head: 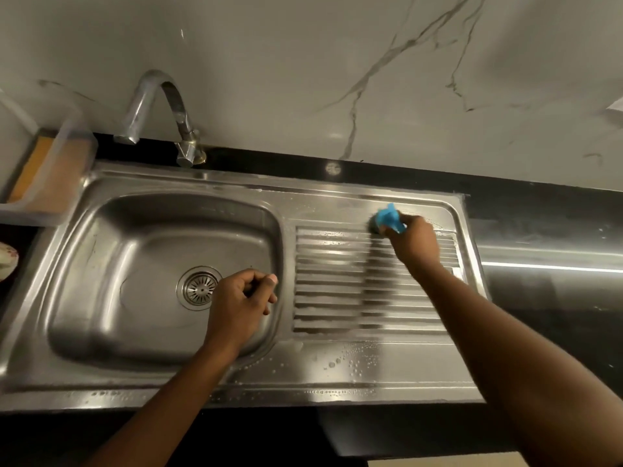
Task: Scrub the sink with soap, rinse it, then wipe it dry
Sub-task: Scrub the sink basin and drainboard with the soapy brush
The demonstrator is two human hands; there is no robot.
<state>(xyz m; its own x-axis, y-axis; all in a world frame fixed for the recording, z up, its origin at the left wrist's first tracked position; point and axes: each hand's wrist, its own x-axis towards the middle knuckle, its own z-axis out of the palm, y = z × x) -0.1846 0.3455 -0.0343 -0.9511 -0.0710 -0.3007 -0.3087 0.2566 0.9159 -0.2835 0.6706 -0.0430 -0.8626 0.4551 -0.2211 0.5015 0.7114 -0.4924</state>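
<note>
Scrubbing looks to be the step in hand. The right hand [413,242] has its grip clamped on a blue scrubber [387,219] at the far edge of the wet sink [202,183]. The left hand [241,298] hangs curled over the basin [135,264], holding nothing. The next move calls for firm strokes along the ribs.

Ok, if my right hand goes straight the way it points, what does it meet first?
Probably the sink's raised back rim, just beyond the scrubber your right hand grips, then the black counter strip; depth is unclear.

Right arm stretches forward, right hand [414,242] gripping a blue scrubber [388,218]; left hand [239,303] hovers nearer, fingers [251,276] curled in a fist.
</note>
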